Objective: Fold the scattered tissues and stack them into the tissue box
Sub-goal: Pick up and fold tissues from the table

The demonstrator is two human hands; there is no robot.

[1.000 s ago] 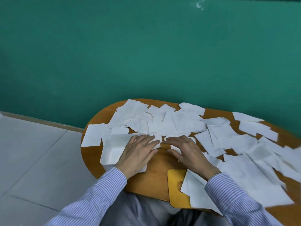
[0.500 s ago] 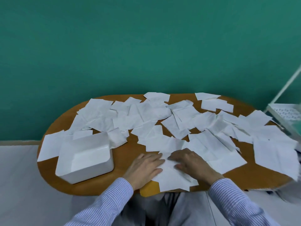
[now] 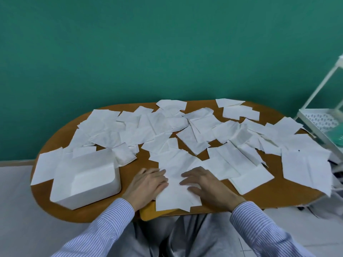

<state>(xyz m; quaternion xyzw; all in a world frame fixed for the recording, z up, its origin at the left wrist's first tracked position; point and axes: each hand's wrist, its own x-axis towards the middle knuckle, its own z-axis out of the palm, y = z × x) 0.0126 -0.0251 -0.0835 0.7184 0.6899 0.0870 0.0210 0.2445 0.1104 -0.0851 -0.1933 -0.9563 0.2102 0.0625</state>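
Several white tissues (image 3: 167, 125) lie scattered flat over the oval wooden table (image 3: 55, 138). A white open tissue box (image 3: 83, 182) stands at the front left; I cannot tell what is inside it. One tissue (image 3: 176, 195) lies at the table's front edge in front of me. My left hand (image 3: 146, 184) lies flat with its fingertips on that tissue's left edge. On the tissue's right part my right hand (image 3: 206, 186) presses with spread, straight fingers. Neither hand grips anything.
A yellow flat piece (image 3: 148, 213) pokes out under the front tissue at the table edge. A white metal rack (image 3: 323, 123) stands at the far right beside the table. A green wall (image 3: 167, 49) rises right behind the table. My lap is below the table's front edge.
The view swung from the table's left end to its middle. Both hands moved from beside the box to the front tissue and now lie flat on it, slightly further apart than half a second ago.
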